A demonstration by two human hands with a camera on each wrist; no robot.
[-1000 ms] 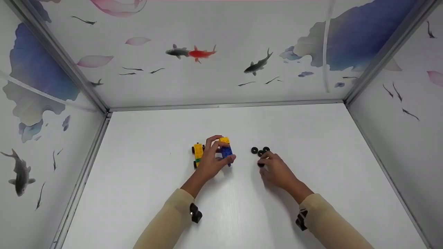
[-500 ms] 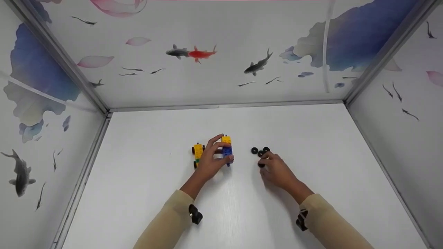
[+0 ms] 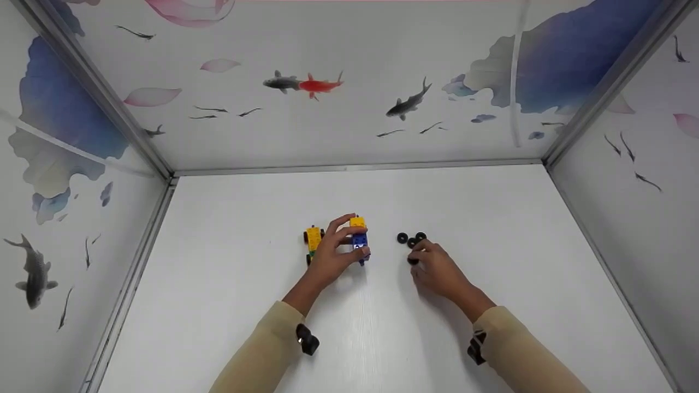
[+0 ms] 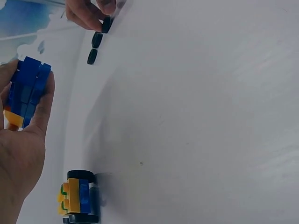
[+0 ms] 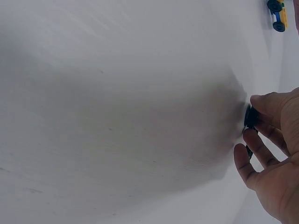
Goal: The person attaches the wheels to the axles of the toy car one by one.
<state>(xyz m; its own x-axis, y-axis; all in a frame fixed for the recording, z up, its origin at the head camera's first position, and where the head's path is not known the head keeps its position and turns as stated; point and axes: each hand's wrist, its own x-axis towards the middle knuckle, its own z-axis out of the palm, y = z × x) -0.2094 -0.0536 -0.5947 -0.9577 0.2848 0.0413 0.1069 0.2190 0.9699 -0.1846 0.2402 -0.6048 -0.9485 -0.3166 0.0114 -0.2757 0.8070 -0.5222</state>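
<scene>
My left hand (image 3: 331,252) holds a blue and yellow toy-brick car body (image 3: 359,240) upright between thumb and fingers, just above the table. In the left wrist view, the blue face of the car body (image 4: 31,86) is turned to the camera, and no wheels show on it. To the right, my right hand (image 3: 438,271) pinches a small black wheel (image 3: 413,261) between thumb and fingers at the table surface. The right wrist view shows that wheel (image 5: 249,116) against the thumb, partly hidden by the fingers. Several other black wheels (image 3: 402,238) lie just beyond the fingertips.
A second toy-brick car (image 3: 313,238), yellow and green on top with black wheels fitted, stands left of my left hand, which partly covers it. The white tabletop (image 3: 349,338) is bounded by printed panels (image 3: 349,131) at the back and sides.
The car body has shifted slightly right and been turned a little straighter in my left hand. My right hand stays at the same wheel.
</scene>
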